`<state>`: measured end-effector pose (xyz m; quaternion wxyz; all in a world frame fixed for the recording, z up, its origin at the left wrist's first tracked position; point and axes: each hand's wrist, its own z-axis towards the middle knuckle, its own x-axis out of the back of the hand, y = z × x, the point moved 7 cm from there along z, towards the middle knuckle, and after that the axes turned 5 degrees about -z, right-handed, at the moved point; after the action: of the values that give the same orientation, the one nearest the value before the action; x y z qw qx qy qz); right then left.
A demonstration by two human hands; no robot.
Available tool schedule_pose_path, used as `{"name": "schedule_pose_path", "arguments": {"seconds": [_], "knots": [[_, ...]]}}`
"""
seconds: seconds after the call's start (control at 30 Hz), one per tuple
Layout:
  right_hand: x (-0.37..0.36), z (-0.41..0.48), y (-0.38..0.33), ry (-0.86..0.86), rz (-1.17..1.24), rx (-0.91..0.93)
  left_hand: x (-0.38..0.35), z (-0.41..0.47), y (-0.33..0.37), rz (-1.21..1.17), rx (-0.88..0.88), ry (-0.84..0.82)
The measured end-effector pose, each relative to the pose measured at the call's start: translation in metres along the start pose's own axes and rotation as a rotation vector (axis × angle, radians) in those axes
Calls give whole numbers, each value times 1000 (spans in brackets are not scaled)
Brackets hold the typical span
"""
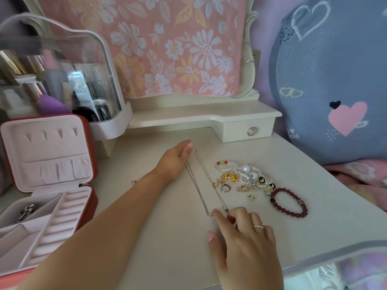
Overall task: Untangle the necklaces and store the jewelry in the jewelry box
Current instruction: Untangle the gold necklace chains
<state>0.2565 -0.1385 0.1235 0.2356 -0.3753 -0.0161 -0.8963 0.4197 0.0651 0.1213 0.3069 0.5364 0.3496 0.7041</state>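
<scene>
Head view, left hand [178, 159]: lying open and flat, fingers pinning the far end of the thin chain necklace [201, 181], apparently to keep it straight.
Right hand [245, 237]: fingertips pressing down on the near end, gripping nothing.
Jewelry box [48, 185]: one, standing open left, ready for storing.
Jewelry pile [247, 181]: lying right of the chain; one dark red bead bracelet [291, 203].

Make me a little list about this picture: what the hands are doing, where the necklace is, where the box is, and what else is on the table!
left hand: flat at the chain's far end
right hand: fingertips at the chain's near end
thin necklace: stretched out between the hands
jewelry box: open, at the left
dark red bead bracelet: right of the chain
pearls, rings, gold pieces: piled together
</scene>
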Motion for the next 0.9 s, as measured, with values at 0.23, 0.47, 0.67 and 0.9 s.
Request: {"name": "schedule_pose_path", "arguments": {"seconds": [0.23, 0.47, 0.67, 0.9], "knots": [[1, -2, 0, 6, 34, 23, 17, -7, -2, 91, -12, 164], [3, -3, 1, 28, 61, 23, 12, -10, -3, 106, -41, 93], [1, -2, 0, 7, 24, -4, 2, -4, -11, 256, 45, -55], [-3, -2, -1, -38, -19, -23, -8, -4, -6, 419, 11, -170]]}}
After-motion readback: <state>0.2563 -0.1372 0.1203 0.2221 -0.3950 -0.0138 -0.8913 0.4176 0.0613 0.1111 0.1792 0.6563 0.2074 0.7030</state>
